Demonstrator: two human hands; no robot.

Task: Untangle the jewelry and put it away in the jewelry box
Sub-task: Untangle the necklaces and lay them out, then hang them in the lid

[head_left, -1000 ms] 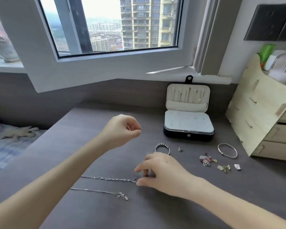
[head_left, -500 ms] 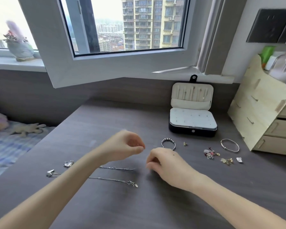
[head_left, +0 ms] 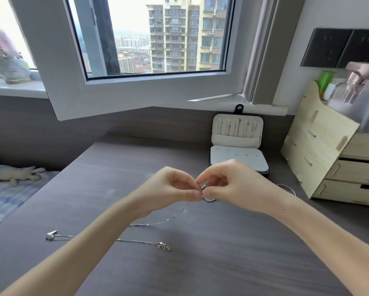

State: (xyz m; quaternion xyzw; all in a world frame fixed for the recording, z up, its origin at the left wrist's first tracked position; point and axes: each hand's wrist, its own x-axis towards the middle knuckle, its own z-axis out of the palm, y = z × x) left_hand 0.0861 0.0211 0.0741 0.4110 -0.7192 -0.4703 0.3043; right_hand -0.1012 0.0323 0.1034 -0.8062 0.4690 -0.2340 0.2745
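Pinching necklace chain (head_left: 175, 214), left hand (head_left: 168, 189) meeting right hand (head_left: 239, 184)

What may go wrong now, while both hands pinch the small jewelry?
1. The thin chain trails from the left hand to the desk; pulling the hands apart might tighten a tangle with the beaded ring in the right hand.
2. The left forearm crosses the second chain; moving it may drag that chain.

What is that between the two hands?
Head view: a beaded silver hoop, pinched by the right hand, beside a thin chain the left hand pinches, trailing to the desk.
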